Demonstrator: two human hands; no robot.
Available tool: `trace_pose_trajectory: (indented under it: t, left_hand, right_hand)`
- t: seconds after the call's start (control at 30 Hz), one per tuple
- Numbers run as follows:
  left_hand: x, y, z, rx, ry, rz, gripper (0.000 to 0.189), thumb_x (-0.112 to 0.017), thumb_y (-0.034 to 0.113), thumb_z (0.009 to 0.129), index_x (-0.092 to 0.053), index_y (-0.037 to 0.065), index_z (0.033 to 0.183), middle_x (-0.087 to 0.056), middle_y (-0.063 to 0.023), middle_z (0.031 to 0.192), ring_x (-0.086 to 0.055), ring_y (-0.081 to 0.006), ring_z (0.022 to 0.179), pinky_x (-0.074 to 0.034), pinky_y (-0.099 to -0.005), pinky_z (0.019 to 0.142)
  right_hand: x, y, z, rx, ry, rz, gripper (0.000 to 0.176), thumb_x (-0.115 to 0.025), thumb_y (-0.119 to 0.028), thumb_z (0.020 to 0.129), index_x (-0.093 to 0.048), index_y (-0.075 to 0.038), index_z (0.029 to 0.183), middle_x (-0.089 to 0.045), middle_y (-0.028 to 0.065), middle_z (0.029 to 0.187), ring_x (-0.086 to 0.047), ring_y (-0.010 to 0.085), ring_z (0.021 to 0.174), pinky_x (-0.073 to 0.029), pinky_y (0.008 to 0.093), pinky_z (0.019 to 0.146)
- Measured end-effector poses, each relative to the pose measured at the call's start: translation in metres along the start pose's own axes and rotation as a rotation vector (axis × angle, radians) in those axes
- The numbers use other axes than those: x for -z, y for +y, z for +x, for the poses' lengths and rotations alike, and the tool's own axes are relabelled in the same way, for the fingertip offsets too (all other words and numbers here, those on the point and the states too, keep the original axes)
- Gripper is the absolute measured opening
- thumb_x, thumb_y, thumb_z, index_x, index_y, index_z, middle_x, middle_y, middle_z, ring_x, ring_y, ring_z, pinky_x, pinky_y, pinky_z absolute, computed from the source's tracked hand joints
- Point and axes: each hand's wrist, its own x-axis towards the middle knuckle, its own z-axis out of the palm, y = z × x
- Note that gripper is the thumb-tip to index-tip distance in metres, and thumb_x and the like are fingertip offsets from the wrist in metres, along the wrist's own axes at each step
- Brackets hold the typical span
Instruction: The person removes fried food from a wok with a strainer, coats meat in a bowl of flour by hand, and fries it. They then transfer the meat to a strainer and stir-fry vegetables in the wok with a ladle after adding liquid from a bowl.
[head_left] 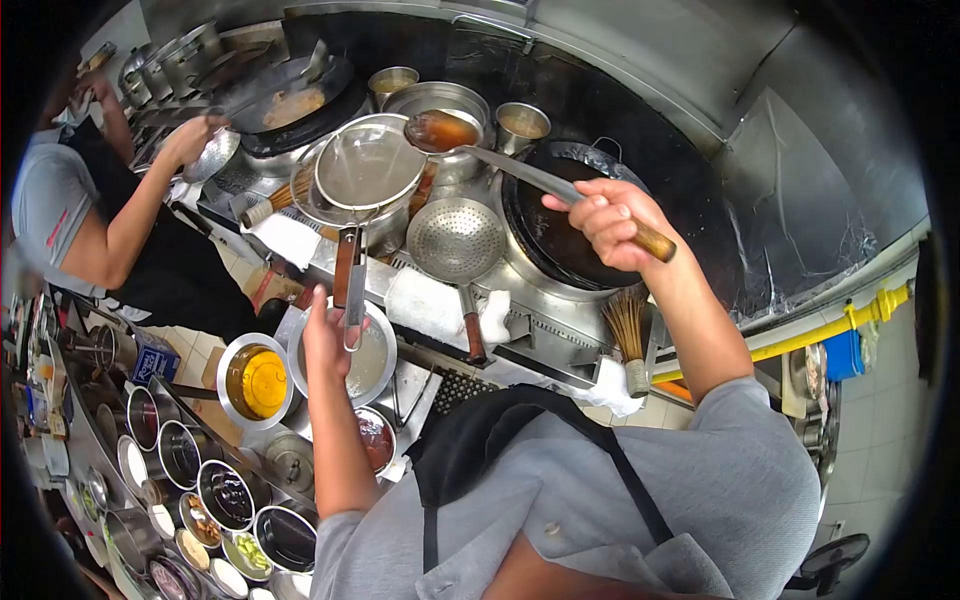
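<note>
My right hand (618, 225) is wrapped round the wooden-ended handle of a ladle (535, 178). The ladle's bowl holds a brown-orange liquid (440, 131) and is above a large metal pot (470, 97), beside a round mesh strainer (370, 162). My left hand (327, 340) is beside the strainer's handle, fingers stretched upward; the handle end partly covers the palm, and a firm grip does not show. Below that hand is a metal bowl of cloudy liquid (372, 362). A perforated scoop (456, 242) lies on the stove ledge between my arms.
A dark wok (560, 215) sits to the right, with a bamboo brush (628, 330) near its front. At left a co-worker (120, 220) stands by another wok (295, 105). A bowl of yellow oil (258, 382) and several ingredient containers (228, 495) fill the lower left.
</note>
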Motion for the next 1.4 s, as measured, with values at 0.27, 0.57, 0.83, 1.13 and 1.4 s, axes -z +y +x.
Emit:
trace_pose_trajectory:
  t: [0.27,0.57,0.83,1.13,1.4]
  left_hand:
    - [-0.050,0.039,0.037,0.149,-0.196,0.253,0.029,-0.072,0.014,0.076,-0.057,-0.002,0.094,-0.060,-0.0101,0.081,-0.059,-0.0188,0.061,-0.047,-0.0273,0.051]
    - [-0.041,0.054,0.042,0.175,-0.250,0.306,0.027,-0.060,0.003,0.075,-0.051,-0.008,0.098,-0.059,-0.0129,0.078,-0.057,-0.0201,0.059,-0.049,-0.0296,0.052]
    - [-0.035,0.087,0.054,0.325,-0.460,0.217,0.011,-0.051,0.008,0.080,-0.051,-0.002,0.085,-0.052,-0.0049,0.070,-0.047,-0.0101,0.053,-0.041,-0.0216,0.045]
    - [-0.048,0.077,0.043,0.136,-0.384,0.466,0.013,-0.056,0.012,0.078,-0.052,0.000,0.079,-0.049,-0.0041,0.057,-0.047,-0.0121,0.047,-0.040,-0.0229,0.044]
    - [-0.009,0.051,0.071,0.155,-0.372,0.597,0.015,-0.054,0.012,0.076,-0.056,-0.002,0.079,-0.053,-0.0056,0.061,-0.048,-0.0123,0.046,-0.040,-0.0232,0.045]
  right_hand:
    - [-0.019,0.023,0.096,0.047,0.182,-0.383,0.016,-0.048,-0.013,0.091,-0.044,-0.002,0.103,-0.043,-0.0047,0.061,-0.037,0.0007,0.040,-0.028,0.0155,0.030]
    - [0.038,0.053,0.124,0.899,0.465,-2.028,0.025,-0.057,-0.010,0.083,-0.057,0.003,0.104,-0.059,0.0066,0.074,-0.059,0.0175,0.064,-0.049,0.0305,0.059]
    - [0.055,0.051,0.019,0.715,0.704,-1.128,0.033,-0.061,-0.012,0.082,-0.057,-0.004,0.113,-0.049,0.0001,0.059,-0.042,0.0072,0.037,-0.033,0.0265,0.028]
    - [0.213,-0.014,-0.048,0.807,1.283,-1.672,0.035,-0.054,-0.014,0.071,-0.059,0.007,0.099,-0.061,0.0291,0.092,-0.057,0.0426,0.096,-0.045,0.0389,0.087]
    - [0.231,-0.009,-0.062,0.556,1.012,-0.783,0.012,-0.053,-0.009,0.085,-0.050,-0.003,0.075,-0.049,0.0039,0.056,-0.045,0.0136,0.037,-0.036,0.0304,0.033]
